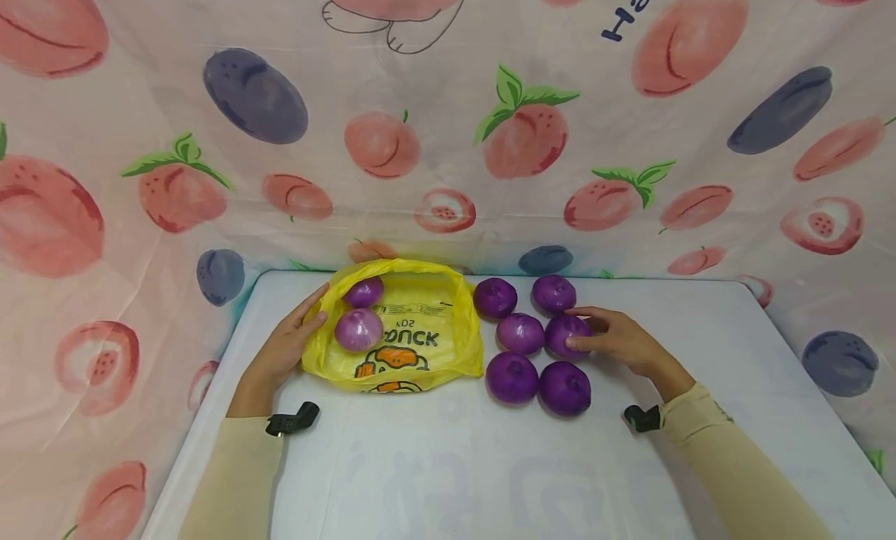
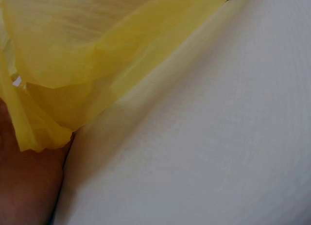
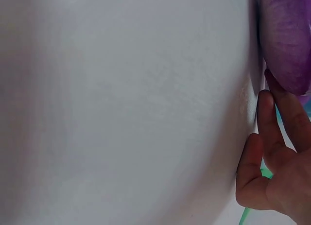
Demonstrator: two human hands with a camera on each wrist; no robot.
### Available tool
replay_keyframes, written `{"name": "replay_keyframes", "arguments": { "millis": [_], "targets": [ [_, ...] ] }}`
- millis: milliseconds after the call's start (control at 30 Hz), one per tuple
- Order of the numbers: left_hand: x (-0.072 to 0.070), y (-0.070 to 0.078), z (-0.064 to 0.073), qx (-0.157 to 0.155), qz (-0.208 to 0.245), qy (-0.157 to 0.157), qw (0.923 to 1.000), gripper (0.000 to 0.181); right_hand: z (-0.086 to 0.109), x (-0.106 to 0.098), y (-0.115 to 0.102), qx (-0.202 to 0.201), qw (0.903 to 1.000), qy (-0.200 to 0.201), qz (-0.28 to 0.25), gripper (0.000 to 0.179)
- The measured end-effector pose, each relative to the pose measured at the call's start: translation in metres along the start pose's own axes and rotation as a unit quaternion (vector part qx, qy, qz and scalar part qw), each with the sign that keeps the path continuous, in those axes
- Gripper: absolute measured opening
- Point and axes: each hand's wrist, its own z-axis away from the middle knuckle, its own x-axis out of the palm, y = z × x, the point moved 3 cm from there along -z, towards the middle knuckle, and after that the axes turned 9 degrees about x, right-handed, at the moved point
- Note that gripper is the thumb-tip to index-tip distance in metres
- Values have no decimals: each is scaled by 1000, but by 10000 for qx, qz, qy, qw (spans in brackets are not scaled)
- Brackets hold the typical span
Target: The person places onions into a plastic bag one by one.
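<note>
A yellow plastic bag (image 1: 420, 369) with a duck print lies on the table, its mouth spread toward the head camera. Two red onions, one paler (image 1: 359, 330) and one darker behind it (image 1: 364, 292), sit inside at its left. My left hand (image 1: 283, 345) rests along the bag's left rim, fingers fairly straight; in the left wrist view yellow film partly covers that hand (image 2: 29, 181). To the right of the bag, my right hand (image 1: 623, 339) holds a red onion (image 1: 560, 339) between thumb and fingers, at the right side of a cluster. Its lower fingers are loosely bent in the right wrist view.
More red onions stand close together beside the bag, such as one at the back (image 1: 554, 293) and one in front (image 1: 564, 389). The white table (image 1: 434, 470) meets a fruit-print cloth (image 1: 420, 151) at the back. Dark wrist cameras (image 1: 292, 419) sit at both cuffs.
</note>
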Motion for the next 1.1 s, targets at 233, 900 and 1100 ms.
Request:
{"name": "replay_keyframes", "arguments": {
  "millis": [233, 900, 1100],
  "targets": [
    [-1, 0, 0, -38, -75, -2, 10000, 56, -1, 1, 2, -1, 10000, 53, 77, 72],
    [-1, -1, -1, -22, 36, -46, 10000, 57, 15, 2, -11, 2, 9991, 409, 54, 74],
    [-1, -1, -1, -40, 25, -37, 10000, 57, 19, 5, -20, 71, 9983, 574, -112, 75]
  ]
}}
